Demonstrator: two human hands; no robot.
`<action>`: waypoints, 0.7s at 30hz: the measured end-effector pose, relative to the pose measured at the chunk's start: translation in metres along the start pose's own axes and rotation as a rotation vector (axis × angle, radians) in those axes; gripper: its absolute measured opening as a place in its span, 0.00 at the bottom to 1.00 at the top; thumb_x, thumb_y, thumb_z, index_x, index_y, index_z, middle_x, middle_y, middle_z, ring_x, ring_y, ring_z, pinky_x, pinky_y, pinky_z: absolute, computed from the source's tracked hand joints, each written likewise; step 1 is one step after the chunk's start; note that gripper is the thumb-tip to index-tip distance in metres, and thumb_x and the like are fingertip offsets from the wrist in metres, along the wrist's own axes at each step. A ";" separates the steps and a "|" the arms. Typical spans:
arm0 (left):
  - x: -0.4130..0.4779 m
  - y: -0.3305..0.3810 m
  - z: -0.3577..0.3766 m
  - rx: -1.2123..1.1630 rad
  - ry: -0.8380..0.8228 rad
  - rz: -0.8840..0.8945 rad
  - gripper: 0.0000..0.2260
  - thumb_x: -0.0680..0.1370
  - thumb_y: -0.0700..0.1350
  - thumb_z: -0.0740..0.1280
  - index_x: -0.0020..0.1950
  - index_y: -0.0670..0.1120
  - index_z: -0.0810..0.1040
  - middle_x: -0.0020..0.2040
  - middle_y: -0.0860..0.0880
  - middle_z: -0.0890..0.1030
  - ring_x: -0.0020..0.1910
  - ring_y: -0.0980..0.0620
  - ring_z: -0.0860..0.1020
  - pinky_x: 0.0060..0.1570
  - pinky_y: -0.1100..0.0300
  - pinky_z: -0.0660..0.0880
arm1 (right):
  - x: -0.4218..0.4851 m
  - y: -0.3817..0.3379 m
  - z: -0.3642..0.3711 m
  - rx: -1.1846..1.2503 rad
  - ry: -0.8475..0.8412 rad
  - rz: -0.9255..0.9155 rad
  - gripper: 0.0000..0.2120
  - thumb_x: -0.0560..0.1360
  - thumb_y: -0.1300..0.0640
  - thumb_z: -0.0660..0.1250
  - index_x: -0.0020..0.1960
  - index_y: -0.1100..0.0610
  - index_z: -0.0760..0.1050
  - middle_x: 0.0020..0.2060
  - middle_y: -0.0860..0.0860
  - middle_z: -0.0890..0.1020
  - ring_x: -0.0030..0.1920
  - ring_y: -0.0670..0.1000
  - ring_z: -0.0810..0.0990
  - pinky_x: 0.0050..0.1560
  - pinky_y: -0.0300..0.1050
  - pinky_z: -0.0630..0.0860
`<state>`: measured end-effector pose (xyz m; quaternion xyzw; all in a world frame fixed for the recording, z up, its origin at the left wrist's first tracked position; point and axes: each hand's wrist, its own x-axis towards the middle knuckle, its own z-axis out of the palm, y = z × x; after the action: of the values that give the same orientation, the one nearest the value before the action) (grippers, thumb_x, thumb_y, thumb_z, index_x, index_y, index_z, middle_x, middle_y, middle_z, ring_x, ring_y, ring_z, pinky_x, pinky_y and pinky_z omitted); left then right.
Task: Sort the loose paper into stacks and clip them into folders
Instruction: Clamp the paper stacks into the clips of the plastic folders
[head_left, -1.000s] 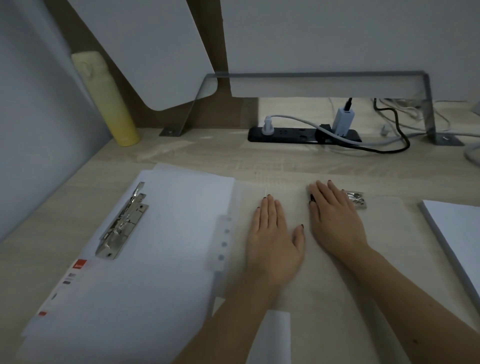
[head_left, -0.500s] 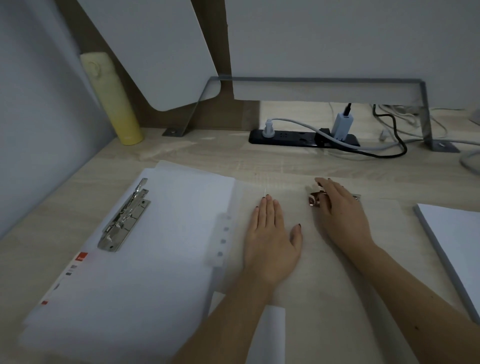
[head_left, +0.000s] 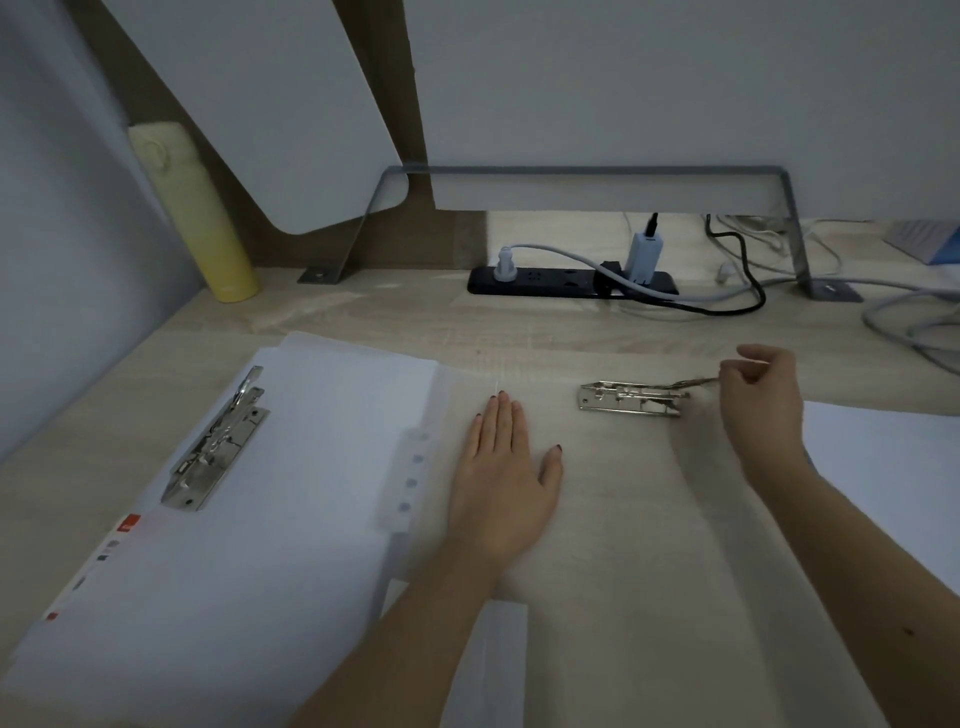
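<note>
A translucent folder (head_left: 613, 519) lies flat on the desk in front of me, its metal clip (head_left: 631, 399) near its far edge. My left hand (head_left: 506, 483) rests flat on the folder, fingers together. My right hand (head_left: 761, 400) pinches the clip's thin lever, which stands pulled out to the right. To the left lies a second folder (head_left: 291, 467) holding white sheets, with its own metal clip (head_left: 218, 441) shut on them. A stack of loose white paper (head_left: 893, 478) sits at the right edge.
A yellow bottle (head_left: 195, 218) stands at the back left. A black power strip (head_left: 571, 282) with plugs and cables (head_left: 737, 301) runs along the back under a metal stand (head_left: 587, 174). More cables trail at the far right.
My right hand moved off the clip, took its lever and drew it to the right, uncovering the clip. My left hand stayed flat on the folder.
</note>
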<state>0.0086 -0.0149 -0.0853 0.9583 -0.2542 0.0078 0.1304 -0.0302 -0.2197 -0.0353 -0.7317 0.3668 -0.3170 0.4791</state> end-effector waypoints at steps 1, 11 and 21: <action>0.000 0.001 -0.001 0.013 -0.012 0.003 0.42 0.66 0.61 0.28 0.77 0.41 0.43 0.78 0.46 0.42 0.77 0.54 0.40 0.69 0.62 0.31 | 0.001 -0.003 -0.012 0.003 -0.004 0.007 0.15 0.77 0.62 0.56 0.64 0.58 0.67 0.52 0.50 0.75 0.48 0.49 0.72 0.35 0.37 0.67; -0.006 0.016 -0.030 -0.021 -0.173 -0.033 0.26 0.82 0.51 0.48 0.77 0.42 0.48 0.79 0.45 0.45 0.77 0.51 0.43 0.75 0.55 0.41 | -0.022 0.017 -0.153 -0.526 -0.238 -0.063 0.10 0.77 0.61 0.58 0.47 0.53 0.77 0.48 0.51 0.78 0.47 0.54 0.77 0.45 0.44 0.68; -0.053 0.185 -0.030 -1.217 -0.675 -0.098 0.24 0.72 0.49 0.66 0.66 0.45 0.71 0.63 0.52 0.73 0.59 0.56 0.72 0.59 0.61 0.66 | -0.048 0.054 -0.193 -0.816 -0.378 -0.170 0.10 0.76 0.62 0.61 0.50 0.55 0.80 0.51 0.51 0.80 0.44 0.48 0.74 0.44 0.39 0.66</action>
<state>-0.1269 -0.1365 -0.0147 0.6754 -0.1965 -0.4403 0.5581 -0.2258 -0.2852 -0.0258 -0.9331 0.3063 -0.0458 0.1827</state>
